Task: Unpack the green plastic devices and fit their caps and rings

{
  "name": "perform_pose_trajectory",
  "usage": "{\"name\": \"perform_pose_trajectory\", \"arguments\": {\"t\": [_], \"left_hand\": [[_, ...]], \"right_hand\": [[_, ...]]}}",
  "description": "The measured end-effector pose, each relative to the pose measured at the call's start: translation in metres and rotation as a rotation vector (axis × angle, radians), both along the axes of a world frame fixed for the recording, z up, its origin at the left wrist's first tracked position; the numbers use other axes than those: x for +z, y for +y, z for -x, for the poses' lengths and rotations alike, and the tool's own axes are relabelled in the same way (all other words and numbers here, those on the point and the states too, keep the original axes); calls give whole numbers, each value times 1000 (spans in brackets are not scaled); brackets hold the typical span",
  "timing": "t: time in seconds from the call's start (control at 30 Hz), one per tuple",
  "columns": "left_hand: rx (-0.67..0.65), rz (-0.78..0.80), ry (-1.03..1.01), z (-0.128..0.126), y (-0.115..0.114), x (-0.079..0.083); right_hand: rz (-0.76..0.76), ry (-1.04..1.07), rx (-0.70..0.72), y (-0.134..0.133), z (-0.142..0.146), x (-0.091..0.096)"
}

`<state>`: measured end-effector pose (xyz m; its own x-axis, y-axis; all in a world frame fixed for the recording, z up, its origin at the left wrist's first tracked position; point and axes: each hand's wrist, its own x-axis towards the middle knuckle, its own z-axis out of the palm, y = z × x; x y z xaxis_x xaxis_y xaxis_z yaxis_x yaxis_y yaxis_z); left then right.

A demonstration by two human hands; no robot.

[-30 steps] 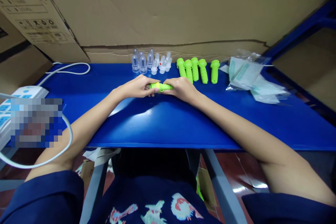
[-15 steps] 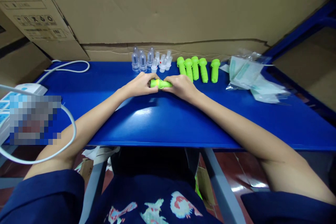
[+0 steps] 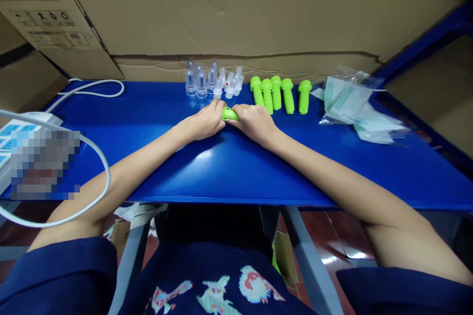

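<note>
Power strip (image 3: 18, 135): Lies at the left edge of the blue table (image 3: 207, 179).
Clear bottles (image 3: 201, 84): Stand grouped near the middle of the far edge.
Left hand (image 3: 207, 120): Fingers curl closely about the left end of a green tube (image 3: 231, 114).
Clear white-based pieces (image 3: 229, 89): Cluster just right of the bottles, along the far edge.
Green tube: Held lengthwise between both fists, nearer the far edge than the near; whether it touches the surface cannot be told. The step appears to be two-handed working of its ends; the next move would seem to call for firm, aligned grips.
Right hand (image 3: 257, 124): Wrapped tightly around the tube's right end.
Five green tubes (image 3: 288, 96): Lie beyond the right hand, toward the far edge.
Plastic packets (image 3: 349, 101): Lie heaped near the far right corner.
</note>
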<state>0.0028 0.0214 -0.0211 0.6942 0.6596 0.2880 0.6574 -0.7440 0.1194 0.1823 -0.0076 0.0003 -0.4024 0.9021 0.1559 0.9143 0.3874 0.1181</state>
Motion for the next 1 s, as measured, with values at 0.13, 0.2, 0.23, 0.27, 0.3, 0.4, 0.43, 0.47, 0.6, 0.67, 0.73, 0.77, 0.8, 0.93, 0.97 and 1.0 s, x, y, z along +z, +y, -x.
{"name": "perform_pose_trajectory", "arguments": {"t": [0.13,0.2,0.23,0.27,0.3,0.4,0.43,0.47,0.6,0.67,0.73,0.77,0.8,0.93,0.97,1.0], "left_hand": [[21,4,-49,-2,4,-5],[16,15,-60,0,7,-7],[8,17,-65,1,9,-8],[-2,18,-73,3,10,-8],[-15,24,-84,5,11,-8],[-93,93,-109,13,10,0],[-121,122,-107,15,8,5],[-139,140,-103,17,7,10],[-178,203,-130,21,3,24],[-202,262,-160,23,3,27],[-218,336,-185,24,3,29],[-220,374,-195,25,3,30],[-218,408,-203,26,3,31],[-196,468,-212,26,0,34],[-186,467,-208,25,0,34],[-171,457,-199,25,0,34]], "right_hand": [[-14,1,-27,-2,3,0],[-5,2,-25,-2,4,0],[1,4,-21,-2,4,0],[3,7,-18,-2,3,0],[0,11,-18,-2,3,0],[-15,30,-24,-2,0,1],[-15,39,-22,-2,-2,1],[-11,49,-15,-2,-3,1],[29,118,50,1,-11,-2],[53,179,109,4,-15,-6],[71,254,175,8,-19,-10],[77,288,201,10,-21,-11],[84,315,220,12,-23,-11],[129,358,252,17,-27,-12],[138,355,253,18,-26,-12],[142,348,248,17,-26,-11]]}}
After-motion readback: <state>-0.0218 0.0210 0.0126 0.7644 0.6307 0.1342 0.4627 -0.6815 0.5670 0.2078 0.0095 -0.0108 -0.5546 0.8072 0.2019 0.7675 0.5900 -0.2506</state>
